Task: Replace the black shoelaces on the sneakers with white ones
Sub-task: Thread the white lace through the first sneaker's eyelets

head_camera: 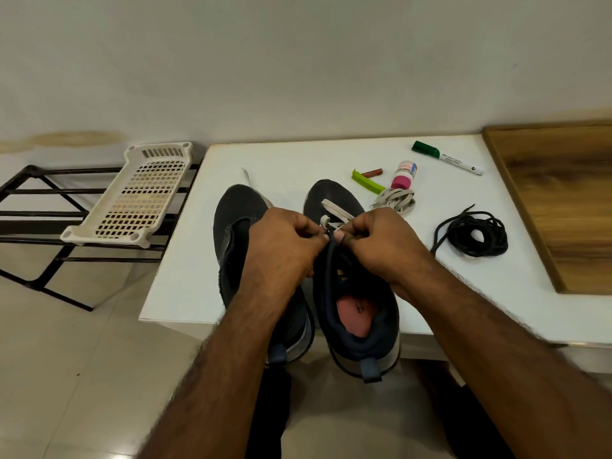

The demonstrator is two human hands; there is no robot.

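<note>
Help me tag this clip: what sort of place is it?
Probably a room at home, near a shoe rack: a small white table against a plain wall, a tiled floor, and a marker among odds and ends.

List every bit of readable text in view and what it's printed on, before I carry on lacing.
"FABER-CASTELL": on the white barrel of the green-capped marker; the smaller line beneath is too blurred to read.
Pink-and-white bottle: label print too small to read.
Tongue tag of the right sneaker: partial letters, upside down, not legible.
Pink insole: dark markings, unreadable.
</note>
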